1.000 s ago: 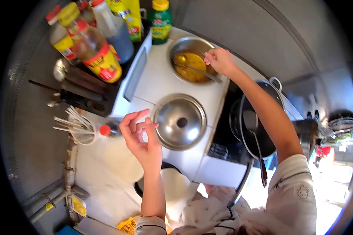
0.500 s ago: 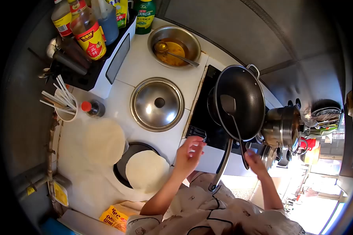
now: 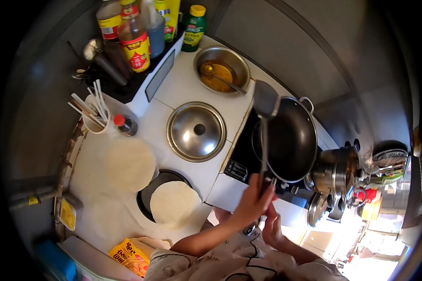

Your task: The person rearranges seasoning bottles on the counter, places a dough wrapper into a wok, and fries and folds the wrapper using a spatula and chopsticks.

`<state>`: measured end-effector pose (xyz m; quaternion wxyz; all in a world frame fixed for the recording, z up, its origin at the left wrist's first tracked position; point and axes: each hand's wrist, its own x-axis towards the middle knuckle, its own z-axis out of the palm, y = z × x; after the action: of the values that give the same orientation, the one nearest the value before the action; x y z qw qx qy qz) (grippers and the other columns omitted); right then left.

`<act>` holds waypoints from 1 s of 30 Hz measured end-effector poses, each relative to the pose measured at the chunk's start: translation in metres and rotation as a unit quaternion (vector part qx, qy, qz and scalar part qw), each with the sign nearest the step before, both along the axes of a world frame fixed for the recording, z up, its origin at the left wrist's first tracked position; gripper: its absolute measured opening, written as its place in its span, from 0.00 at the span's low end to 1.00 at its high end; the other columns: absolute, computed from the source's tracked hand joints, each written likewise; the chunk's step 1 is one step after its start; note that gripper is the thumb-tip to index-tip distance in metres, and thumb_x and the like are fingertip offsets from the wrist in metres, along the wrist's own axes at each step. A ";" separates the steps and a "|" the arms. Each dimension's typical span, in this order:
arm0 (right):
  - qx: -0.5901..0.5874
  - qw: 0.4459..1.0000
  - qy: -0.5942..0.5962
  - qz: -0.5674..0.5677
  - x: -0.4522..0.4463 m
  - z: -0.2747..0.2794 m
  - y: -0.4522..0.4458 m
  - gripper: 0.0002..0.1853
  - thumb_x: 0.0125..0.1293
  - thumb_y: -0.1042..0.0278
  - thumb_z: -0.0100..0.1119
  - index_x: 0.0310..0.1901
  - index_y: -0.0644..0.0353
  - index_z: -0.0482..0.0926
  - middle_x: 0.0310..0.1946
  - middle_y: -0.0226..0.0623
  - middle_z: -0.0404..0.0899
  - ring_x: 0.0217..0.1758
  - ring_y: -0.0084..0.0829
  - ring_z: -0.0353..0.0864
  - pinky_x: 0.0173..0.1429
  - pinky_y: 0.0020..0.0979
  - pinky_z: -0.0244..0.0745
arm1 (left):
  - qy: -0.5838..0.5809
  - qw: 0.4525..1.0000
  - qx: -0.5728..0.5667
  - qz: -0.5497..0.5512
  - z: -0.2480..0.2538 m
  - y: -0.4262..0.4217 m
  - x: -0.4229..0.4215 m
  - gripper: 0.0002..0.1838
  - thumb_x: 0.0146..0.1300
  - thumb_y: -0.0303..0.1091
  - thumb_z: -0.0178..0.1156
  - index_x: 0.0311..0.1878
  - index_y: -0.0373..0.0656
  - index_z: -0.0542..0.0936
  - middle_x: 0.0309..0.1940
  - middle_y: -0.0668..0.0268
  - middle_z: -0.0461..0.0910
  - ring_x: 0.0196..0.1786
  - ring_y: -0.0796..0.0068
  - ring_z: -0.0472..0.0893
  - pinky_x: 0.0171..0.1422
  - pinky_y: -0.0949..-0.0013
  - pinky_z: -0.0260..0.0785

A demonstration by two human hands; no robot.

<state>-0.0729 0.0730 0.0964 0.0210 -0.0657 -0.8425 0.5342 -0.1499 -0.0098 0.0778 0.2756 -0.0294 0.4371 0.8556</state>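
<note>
My left hand (image 3: 254, 200) is closed around the handle of a metal spatula (image 3: 265, 104), whose blade is raised beside the wok. A black wok (image 3: 293, 140) rests over the dark cooktop (image 3: 237, 168), its long handle passing beneath my left hand. Close beside that handle and just below my left hand is my right hand (image 3: 273, 229). Its fingers are partly hidden, so I cannot tell whether it grips the wok handle.
A domed metal lid (image 3: 197, 132) and a steel bowl (image 3: 241, 70) of orange liquid with a ladle (image 3: 225, 83) sit left of the cooktop. Pale round dough sheets (image 3: 175, 204), a dark pan (image 3: 145, 206) and bottles (image 3: 137, 47) stand further left. A pot (image 3: 330, 171) is at right.
The spatula has gone from my right hand to my left and lifted out of the wok. My right hand has moved left toward the wok handle. The camera view has shifted slightly.
</note>
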 end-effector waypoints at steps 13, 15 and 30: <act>-0.110 0.928 -0.026 -0.354 -0.349 -0.210 0.031 0.26 0.55 0.62 0.63 0.51 0.67 0.67 0.27 0.30 0.73 0.27 0.21 0.70 0.33 0.23 0.67 | -0.154 0.972 -0.037 0.171 -0.031 -0.106 -0.043 0.15 0.64 0.35 0.51 0.52 0.42 0.68 0.15 0.73 0.62 0.10 0.86 0.56 0.13 0.80 0.48; -0.108 0.930 0.085 -0.340 -0.357 -0.197 0.018 0.27 0.56 0.61 0.62 0.52 0.68 0.64 0.24 0.31 0.72 0.26 0.20 0.70 0.33 0.21 0.68 | -0.143 0.969 -0.057 0.194 -0.039 -0.107 -0.041 0.15 0.62 0.32 0.52 0.51 0.40 0.68 0.15 0.74 0.61 0.12 0.87 0.55 0.13 0.81 0.48; -0.063 0.968 0.159 -0.184 -0.382 -0.102 -0.008 0.07 0.63 0.70 0.47 0.38 0.64 0.69 0.23 0.40 0.76 0.24 0.28 0.78 0.30 0.26 0.74 | -0.052 0.949 -0.230 0.209 -0.062 -0.117 -0.069 0.14 0.56 0.31 0.58 0.43 0.37 0.70 0.14 0.75 0.64 0.14 0.85 0.62 0.18 0.76 0.54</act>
<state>-0.4544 0.0655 -0.0055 0.2489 -0.1350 -0.7661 0.5770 -0.2186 -0.1264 0.0160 0.0983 -0.2268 0.5912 0.7677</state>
